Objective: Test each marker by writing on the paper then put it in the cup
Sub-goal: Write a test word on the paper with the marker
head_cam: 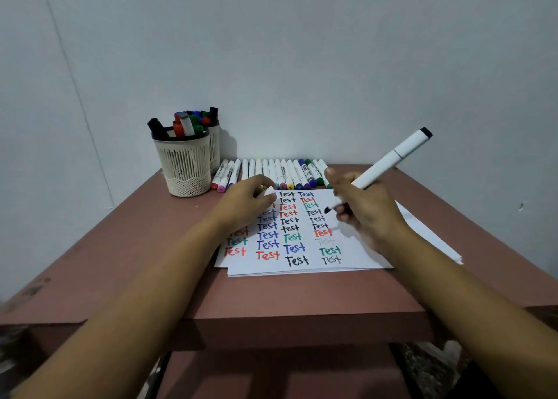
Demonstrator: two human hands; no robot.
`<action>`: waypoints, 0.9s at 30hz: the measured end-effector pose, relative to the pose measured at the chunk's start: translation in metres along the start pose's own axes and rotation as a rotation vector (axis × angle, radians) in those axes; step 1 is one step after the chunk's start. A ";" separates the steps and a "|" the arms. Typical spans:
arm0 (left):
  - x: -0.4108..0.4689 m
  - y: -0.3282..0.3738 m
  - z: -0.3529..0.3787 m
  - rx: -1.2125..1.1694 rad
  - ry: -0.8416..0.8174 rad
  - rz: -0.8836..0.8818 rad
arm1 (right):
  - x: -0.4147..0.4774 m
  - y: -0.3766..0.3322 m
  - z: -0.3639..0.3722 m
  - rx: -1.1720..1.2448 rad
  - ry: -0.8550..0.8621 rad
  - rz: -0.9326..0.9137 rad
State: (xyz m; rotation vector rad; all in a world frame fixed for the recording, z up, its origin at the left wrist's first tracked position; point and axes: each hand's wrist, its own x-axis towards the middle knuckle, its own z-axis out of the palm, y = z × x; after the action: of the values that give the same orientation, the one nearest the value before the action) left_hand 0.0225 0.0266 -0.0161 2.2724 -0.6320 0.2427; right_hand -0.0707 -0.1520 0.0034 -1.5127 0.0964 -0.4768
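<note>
Here, your right hand [367, 214] grips a white marker with a black tip [389, 161], fingers curled round its lower barrel, the body slanting up and to the right. The tip sits over the right-hand column of the white sheet of paper [302, 266]; whether it touches the sheet is hard to tell. Your left hand [244, 202] rests on the paper's upper left, fingers curled round a small white cap [269, 191]. The paper, filled with coloured rows of "Test", lies on a reddish-brown table [302, 299]. A row of white markers [283, 174] lies just beyond it. At back left stands a cream mesh cup [185, 169] holding markers, with a second cream cup [215, 151] just behind.
</note>
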 end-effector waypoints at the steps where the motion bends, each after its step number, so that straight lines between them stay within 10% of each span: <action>1: 0.000 0.001 0.000 0.008 0.000 0.012 | 0.006 -0.004 0.002 0.004 -0.015 0.016; 11: 0.001 0.006 0.004 -0.124 0.051 0.046 | 0.048 0.000 0.022 0.332 -0.101 0.168; 27: 0.004 0.009 0.008 -0.200 0.060 0.161 | 0.045 0.021 0.031 0.090 -0.216 0.031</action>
State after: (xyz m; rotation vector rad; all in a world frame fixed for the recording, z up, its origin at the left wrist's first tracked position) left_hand 0.0211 0.0144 -0.0151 2.0189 -0.7733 0.3102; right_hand -0.0143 -0.1395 -0.0041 -1.4628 -0.0696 -0.2868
